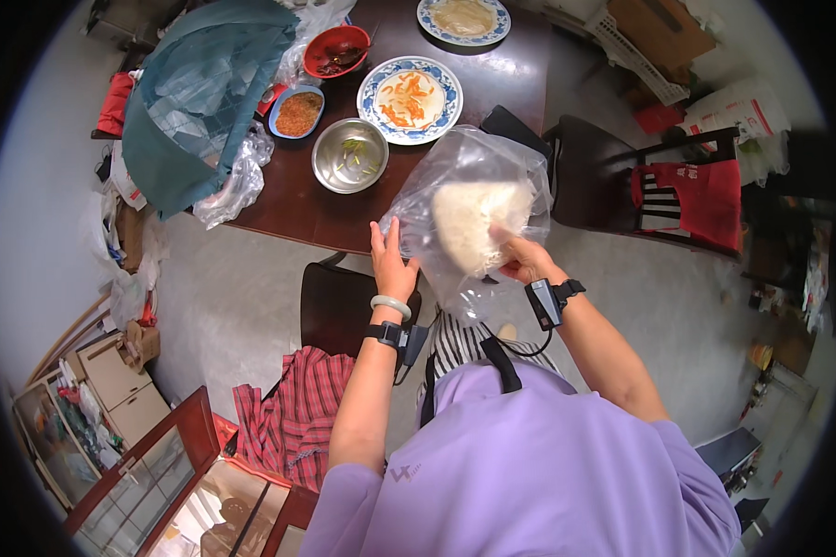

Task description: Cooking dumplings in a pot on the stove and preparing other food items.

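Note:
A clear plastic bag (418,181) lies over the near edge of the dark wooden table, with a pale, flat, folded food piece (477,216) showing in it. My right hand (529,257) grips this pale piece at its lower right edge, thumb on top. At the bag's left side is my left hand (392,261), fingers spread and touching the plastic; whether it pinches any film is hard to tell. Beyond the bag stands a blue-and-white plate (450,78) with orange shreds on it. A steel bowl (325,170) holding some green pieces is to its left.
Farther back are a red bowl (309,52), a blue-rimmed dish of reddish crumbs (296,115) and another patterned plate (465,43). A green mesh food cover (146,139) occupies the left. A black phone-like object (512,129) lies by the bag. Chairs (585,174) stand right and below.

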The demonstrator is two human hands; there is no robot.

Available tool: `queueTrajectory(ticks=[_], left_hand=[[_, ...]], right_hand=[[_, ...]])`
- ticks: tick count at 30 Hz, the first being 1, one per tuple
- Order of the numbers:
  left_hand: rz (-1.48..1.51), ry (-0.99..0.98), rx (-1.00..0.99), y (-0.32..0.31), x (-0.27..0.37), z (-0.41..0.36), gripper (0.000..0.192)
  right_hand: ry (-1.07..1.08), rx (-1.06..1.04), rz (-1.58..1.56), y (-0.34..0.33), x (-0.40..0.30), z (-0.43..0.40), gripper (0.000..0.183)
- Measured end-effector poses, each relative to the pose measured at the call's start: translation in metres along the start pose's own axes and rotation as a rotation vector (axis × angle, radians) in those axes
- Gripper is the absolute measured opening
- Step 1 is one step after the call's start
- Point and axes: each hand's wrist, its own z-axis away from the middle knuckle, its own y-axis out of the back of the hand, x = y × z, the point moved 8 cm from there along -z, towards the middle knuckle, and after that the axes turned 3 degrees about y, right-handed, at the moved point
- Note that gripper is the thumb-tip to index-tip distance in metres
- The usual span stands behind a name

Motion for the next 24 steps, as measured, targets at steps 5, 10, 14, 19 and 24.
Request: queueTrajectory(ticks=[5,10,14,19,24], left_hand=[[0.086,0.021,-0.016,-0.009,-0.007,-0.005,0.081],[-0.038,-0.057,0.006,-0.008,-0.005,-0.007,0.075],[-0.054,-0.081,-0.004,-0.012,-0.010,-0.009,0.073],[-0.178,-0.045,-0.052,-0.020,-0.015,-0.012,0.076],[-0.309,-0.067,-0.030,-0.025,-0.017,-0.011,0.078]], right_hand=[[-0.004,-0.011,-0.002,-0.005,-0.007,-0.006,0.054],[0.325,0.041,-0.134,-0.018,-0.038,0.019,0.056],[0.240,0.018,-0.152,-0.013,-0.043,0.012,0.053],[0.201,-0.039,-0.039,-0.001,-0.058,-0.007,0.054],[-0.023,-0.216,-0.101,-0.003,-0.069,0.011,0.047]])
